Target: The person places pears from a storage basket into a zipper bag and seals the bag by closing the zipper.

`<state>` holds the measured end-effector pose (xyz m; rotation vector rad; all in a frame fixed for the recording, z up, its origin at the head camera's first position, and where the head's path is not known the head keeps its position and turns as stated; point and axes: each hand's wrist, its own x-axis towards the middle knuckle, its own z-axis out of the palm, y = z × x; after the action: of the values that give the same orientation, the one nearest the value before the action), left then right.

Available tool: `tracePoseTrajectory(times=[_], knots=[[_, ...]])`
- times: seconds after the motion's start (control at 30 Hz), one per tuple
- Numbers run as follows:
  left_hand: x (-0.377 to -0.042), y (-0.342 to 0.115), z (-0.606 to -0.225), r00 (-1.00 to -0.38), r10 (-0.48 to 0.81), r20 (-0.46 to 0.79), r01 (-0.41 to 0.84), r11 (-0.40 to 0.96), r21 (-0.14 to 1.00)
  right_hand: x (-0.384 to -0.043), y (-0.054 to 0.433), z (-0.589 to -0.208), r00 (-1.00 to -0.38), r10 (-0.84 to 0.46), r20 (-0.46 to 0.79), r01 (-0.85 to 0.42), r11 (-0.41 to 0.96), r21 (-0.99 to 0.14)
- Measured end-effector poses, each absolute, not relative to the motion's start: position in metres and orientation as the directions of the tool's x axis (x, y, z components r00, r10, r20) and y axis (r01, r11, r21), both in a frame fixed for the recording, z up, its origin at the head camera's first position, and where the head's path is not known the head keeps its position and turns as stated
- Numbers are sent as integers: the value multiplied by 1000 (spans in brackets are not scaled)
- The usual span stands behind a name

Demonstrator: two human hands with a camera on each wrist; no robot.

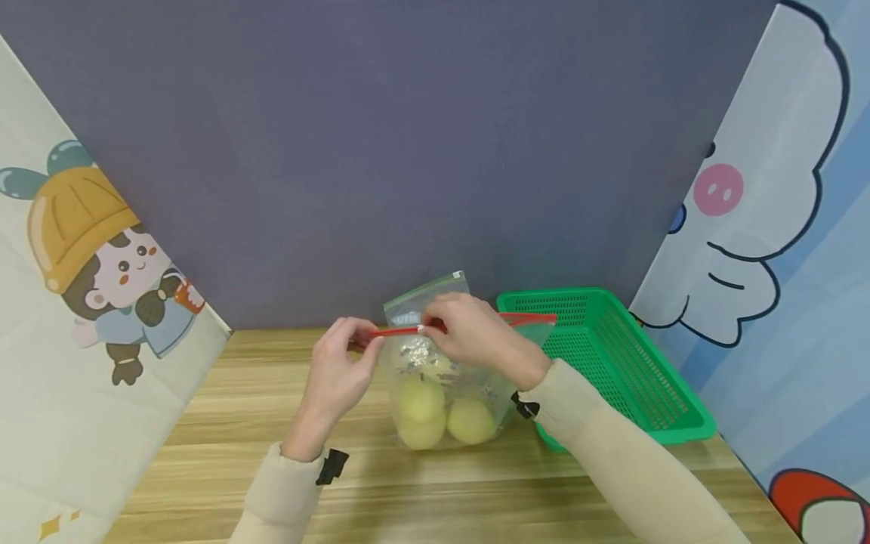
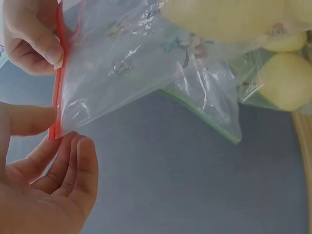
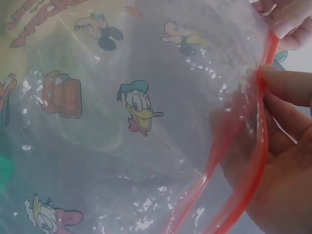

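Note:
A clear zip bag (image 1: 445, 378) printed with cartoon characters stands on the wooden table, several round pale-yellow fruits (image 1: 472, 421) inside it. Its red zip strip (image 2: 59, 68) runs along the top. My left hand (image 1: 337, 374) pinches the left end of that strip between thumb and fingers. Further along, my right hand (image 1: 469, 329) pinches the same strip. Between the hands the strip's two sides lie together; past the right hand, the right wrist view shows two red edges (image 3: 248, 180) apart. Behind stands a second clear bag (image 1: 428, 298) with a green zip edge, also with fruit in the left wrist view.
A green plastic basket (image 1: 652, 378) stands to the right, partly behind the right forearm and the bag's right end. A dark grey panel (image 1: 408, 151) rises behind the table (image 1: 224, 423). Cartoon-printed sheets (image 1: 102, 302) stand on both sides.

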<state>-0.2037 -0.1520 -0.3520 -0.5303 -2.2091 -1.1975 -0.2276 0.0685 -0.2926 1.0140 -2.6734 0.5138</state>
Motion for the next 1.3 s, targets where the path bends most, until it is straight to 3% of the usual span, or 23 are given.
tracePoseTrajectory(times=[0.63, 1.3], knots=[[-208, -151, -354, -797, 52, 602, 557, 448, 699, -229, 77, -295, -723, -596, 351, -686, 682, -254], [-208, -154, -355, -822, 34, 568, 526, 428, 735, -230, 113, -296, -765, -546, 342, -640, 706, -303]])
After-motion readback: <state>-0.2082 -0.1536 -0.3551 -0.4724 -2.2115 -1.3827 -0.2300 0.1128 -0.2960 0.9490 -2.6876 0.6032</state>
